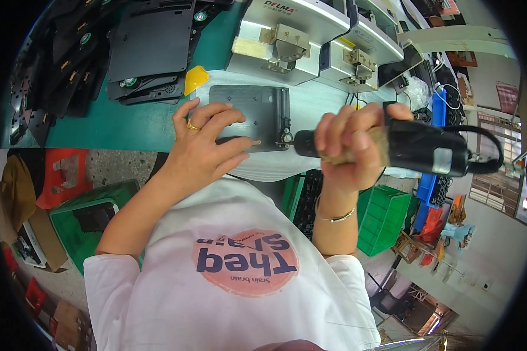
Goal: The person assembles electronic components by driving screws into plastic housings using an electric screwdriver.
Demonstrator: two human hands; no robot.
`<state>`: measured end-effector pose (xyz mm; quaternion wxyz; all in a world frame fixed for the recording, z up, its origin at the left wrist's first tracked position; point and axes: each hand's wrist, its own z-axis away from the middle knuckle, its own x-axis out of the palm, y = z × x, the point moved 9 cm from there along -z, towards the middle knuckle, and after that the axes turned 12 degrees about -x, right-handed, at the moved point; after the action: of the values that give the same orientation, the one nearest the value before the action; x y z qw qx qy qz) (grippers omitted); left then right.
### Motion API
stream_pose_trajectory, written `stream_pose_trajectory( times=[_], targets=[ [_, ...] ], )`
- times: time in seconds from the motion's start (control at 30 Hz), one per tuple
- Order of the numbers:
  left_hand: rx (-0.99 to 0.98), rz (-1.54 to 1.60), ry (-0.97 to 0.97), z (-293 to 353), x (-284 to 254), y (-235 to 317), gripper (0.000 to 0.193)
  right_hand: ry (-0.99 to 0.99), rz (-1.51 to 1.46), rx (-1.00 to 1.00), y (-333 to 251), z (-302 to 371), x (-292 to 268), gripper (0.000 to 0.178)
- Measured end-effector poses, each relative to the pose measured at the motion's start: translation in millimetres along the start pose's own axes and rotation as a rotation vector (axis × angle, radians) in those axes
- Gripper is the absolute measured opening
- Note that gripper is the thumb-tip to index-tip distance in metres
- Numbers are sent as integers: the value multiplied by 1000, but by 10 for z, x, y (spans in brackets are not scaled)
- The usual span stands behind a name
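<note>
A flat black plastic panel [249,105] lies on pale sheeting at the near edge of the bench. My left hand [208,137] rests over its left part, fingers spread and thumb laid on its surface. A small brass-coloured piece [256,143] shows by the thumb tip. My right hand [352,146] is wrapped round a black corded electric screwdriver [430,149], which has a tan wrapping under the fingers. Its nose is beside a small round metal part [287,137] at the panel's right edge. I cannot make out whether the bit touches anything.
Stacks of black panels [149,44] stand at the back left, with a yellow piece [196,79] beside them. Two silver machines [298,29] line the back of the bench. Green crates [383,219] stand below at both sides. The screwdriver's cord [480,131] loops off to the right.
</note>
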<state>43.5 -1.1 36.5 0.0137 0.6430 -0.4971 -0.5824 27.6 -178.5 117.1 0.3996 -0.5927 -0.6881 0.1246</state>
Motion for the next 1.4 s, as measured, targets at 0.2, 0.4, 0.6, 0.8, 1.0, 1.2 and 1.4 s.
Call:
stream_pose_trajectory(
  times=[0.2,0.4,0.6,0.8,1.0,1.2,1.4],
  targets=[
    [36,-68,81,46,48,38,18,32,65,27,177,235,74,51],
    [39,-70,85,39,45,32,17,15,104,7,224,248,98,50],
    [35,-62,86,33,44,30,16,-95,160,13,272,263,135,49],
    [27,-45,64,35,48,23,18,-124,186,7,283,268,157,49],
    [34,-46,72,29,48,24,20,-153,248,5,298,293,191,52],
    [18,-22,38,11,47,-6,18,-354,439,-6,325,198,362,67],
    [-43,24,-21,-19,59,-50,14,-358,406,50,442,185,390,64]
  ],
)
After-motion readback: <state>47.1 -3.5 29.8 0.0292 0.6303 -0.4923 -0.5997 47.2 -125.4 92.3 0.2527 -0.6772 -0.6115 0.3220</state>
